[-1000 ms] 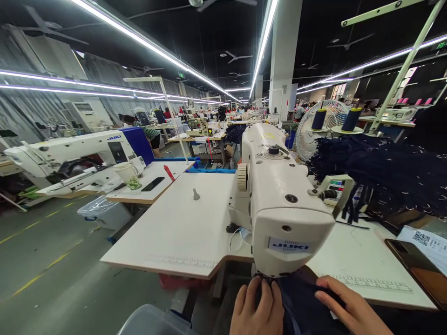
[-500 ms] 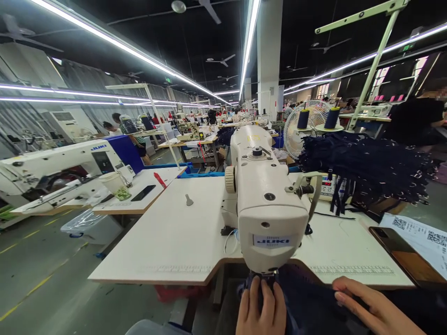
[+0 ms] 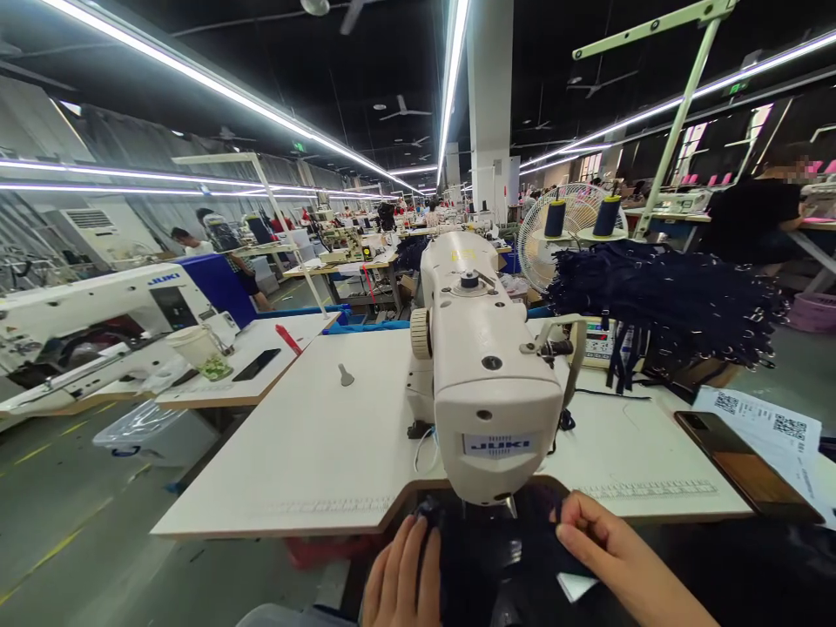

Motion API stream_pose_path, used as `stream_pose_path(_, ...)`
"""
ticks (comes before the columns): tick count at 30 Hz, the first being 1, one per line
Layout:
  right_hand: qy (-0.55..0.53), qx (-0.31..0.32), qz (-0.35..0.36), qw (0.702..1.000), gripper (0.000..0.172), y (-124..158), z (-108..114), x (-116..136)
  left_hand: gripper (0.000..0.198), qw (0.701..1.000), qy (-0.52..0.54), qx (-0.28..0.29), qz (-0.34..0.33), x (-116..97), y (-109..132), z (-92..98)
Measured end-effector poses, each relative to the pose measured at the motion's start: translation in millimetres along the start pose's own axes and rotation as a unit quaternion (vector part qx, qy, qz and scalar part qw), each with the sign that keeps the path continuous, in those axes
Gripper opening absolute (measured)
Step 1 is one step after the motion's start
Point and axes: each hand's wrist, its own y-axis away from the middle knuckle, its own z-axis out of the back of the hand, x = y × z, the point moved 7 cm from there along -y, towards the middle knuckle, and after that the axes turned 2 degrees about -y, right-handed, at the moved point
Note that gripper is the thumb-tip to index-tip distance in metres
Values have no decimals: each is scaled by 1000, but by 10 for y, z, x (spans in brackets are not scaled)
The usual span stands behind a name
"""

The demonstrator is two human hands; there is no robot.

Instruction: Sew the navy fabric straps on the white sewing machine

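Dark navy fabric (image 3: pixel 480 557) lies under the head of a white JUKI sewing machine (image 3: pixel 496 401), at the near edge of the worktable. On the fabric's left edge is my left hand (image 3: pixel 401 579), its fingers close together and curled over the cloth; its thumb is hidden. My right hand (image 3: pixel 604 544) pinches the fabric's right side between thumb and fingers. Below that pinch, a small white piece (image 3: pixel 576 586) shows against the cloth. The needle area is mostly hidden by the machine head.
On the white table (image 3: pixel 313 435) lies a small grey metal piece (image 3: pixel 346 375). At right are a phone (image 3: pixel 738 466), printed paper (image 3: pixel 767 427) and a heap of navy straps (image 3: pixel 666 300) with metal rings. Thread cones (image 3: pixel 555 218) stand behind. Another machine (image 3: pixel 84 322) occupies the left.
My left hand has moved left, away from beneath the machine head. My right hand has come in left and slightly up along the fabric. The white piece now shows, and the view has shifted slightly.
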Motion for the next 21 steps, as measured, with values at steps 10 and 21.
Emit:
stream_pose_path(10,159,-9,77,984,21,-240,-421,251,42,982,74,-55,-163,-372,-94,-67)
stream_pose_path(21,151,19,58,987,28,-121,-250,89,35,986,81,-33,-141,-400,-209,-40)
